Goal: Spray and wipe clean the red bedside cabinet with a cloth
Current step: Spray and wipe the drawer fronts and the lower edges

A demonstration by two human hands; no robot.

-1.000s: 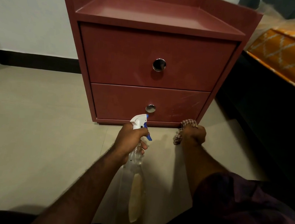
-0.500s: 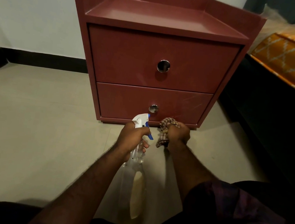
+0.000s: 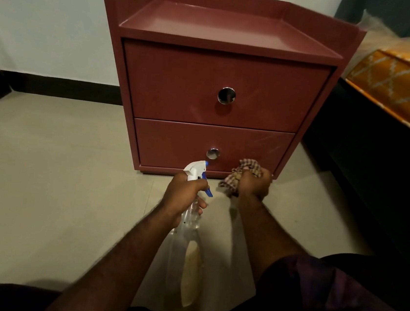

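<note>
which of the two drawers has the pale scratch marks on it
The lower drawer: pale scratches streak its right part, just above the cloth in the right hand. The upper drawer shows none as clear.

floor: pale beige tiles, one grout line running near to far at centre | red bedside cabinet: stands upright on the floor, far centre, by the white wall | bed: dark frame on the floor at right, just beside the cabinet | skirting: black strip along the floor's far left edge
</note>
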